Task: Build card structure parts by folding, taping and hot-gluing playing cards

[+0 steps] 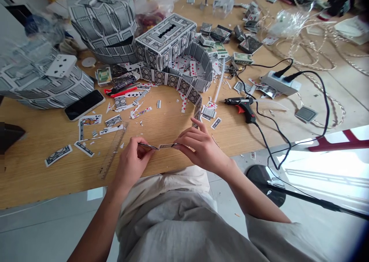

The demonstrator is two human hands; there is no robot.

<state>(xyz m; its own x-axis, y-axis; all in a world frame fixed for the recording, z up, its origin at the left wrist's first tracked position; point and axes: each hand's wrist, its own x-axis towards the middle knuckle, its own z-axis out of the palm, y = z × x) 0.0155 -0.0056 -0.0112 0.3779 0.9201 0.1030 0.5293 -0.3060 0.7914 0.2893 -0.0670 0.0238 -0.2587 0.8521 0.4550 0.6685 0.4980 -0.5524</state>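
Observation:
My left hand [133,160] pinches a dark-edged playing card piece [148,146] between thumb and fingers. My right hand [201,144] grips a narrow card piece [166,146], whose tip meets the left one just above the table's front edge. Behind my right fingers runs a long strip of joined playing cards [184,85], curving back toward a card-covered box [165,39]. Whether that strip joins the piece in my right hand is hidden. A clear ruler [113,152] lies left of my left hand. Right of the strip rests a black glue gun [240,107].
Two large card-woven baskets [102,27] stand at the back left. A phone [85,105], a red-handled cutter [122,90] and card scraps [58,155] lie in front. Cables run from a white power strip [281,83] past the table's right edge, near a red frame [340,141].

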